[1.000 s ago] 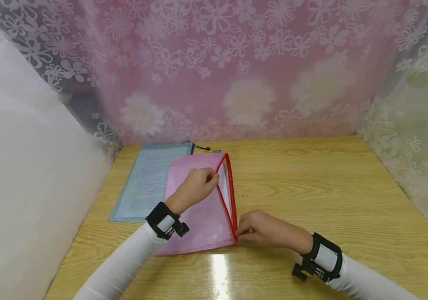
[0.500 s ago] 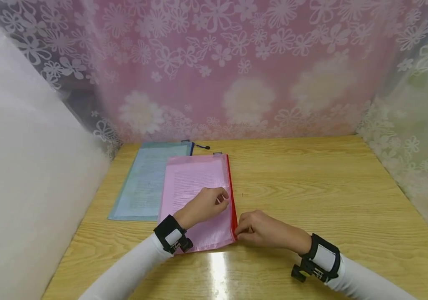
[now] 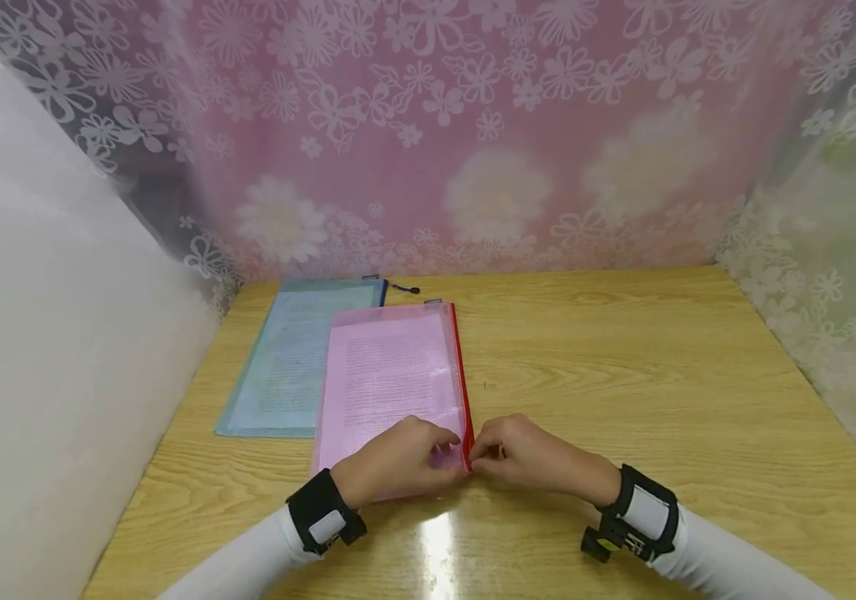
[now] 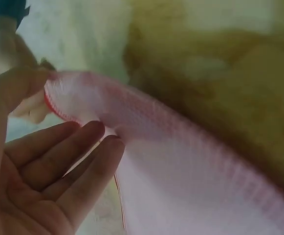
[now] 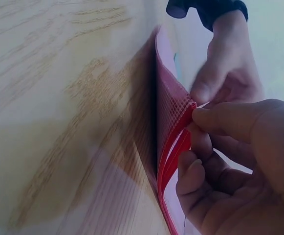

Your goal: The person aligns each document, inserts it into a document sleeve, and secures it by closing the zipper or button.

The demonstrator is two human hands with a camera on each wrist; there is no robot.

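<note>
A pink mesh zipper pouch [image 3: 390, 367] with a red zipper edge [image 3: 461, 375] lies on the table, a printed sheet showing through it. At its near right corner, my right hand [image 3: 540, 457] pinches the red edge between thumb and index finger. The right wrist view shows the zipper's two red strips [image 5: 175, 152] parted beside those fingers; any slider is hidden. Across from it, my left hand [image 3: 405, 458] holds the same corner with thumb and finger. In the left wrist view its other fingers [image 4: 78, 171] lie loosely bent along the pouch.
A blue mesh zipper pouch [image 3: 270, 375] with paper inside lies partly under the pink one. Its dark zipper pull [image 3: 407, 289] sticks out near the table's back edge. A pink flowered curtain [image 3: 473, 167] hangs behind the wooden table [image 3: 623, 358].
My left hand has let go of the pouch's upper opening edge and moved down to the near corner. The raised opening has dropped flat. My right hand has stayed at the corner.
</note>
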